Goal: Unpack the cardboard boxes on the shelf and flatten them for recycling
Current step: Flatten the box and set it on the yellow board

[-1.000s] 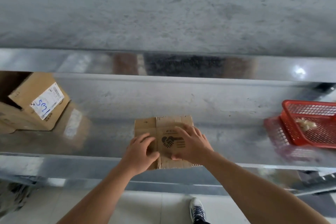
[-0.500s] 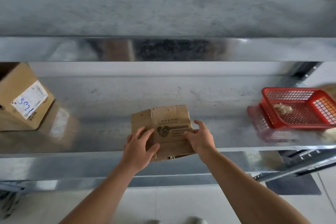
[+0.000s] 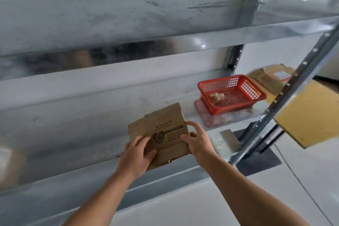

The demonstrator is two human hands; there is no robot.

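Box (image 3: pixel 166 130) is flat and held by both side edges: left hand (image 3: pixel 136 154) grips the near left corner, right hand (image 3: pixel 197 140) pinches the right edge. It tilts over the shelf (image 3: pixel 82 134) front, likely so it stays folded for carrying. Red basket (image 3: pixel 220 80) sits to the right. Steel post (image 3: pixel 286 93) and cardboard pile (image 3: pixel 271 77) crowd that side.

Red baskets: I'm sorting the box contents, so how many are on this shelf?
1. The red basket sits at the right end of the shelf, right of the flattened box. The shelf's left part is blurred, so another may be hidden.
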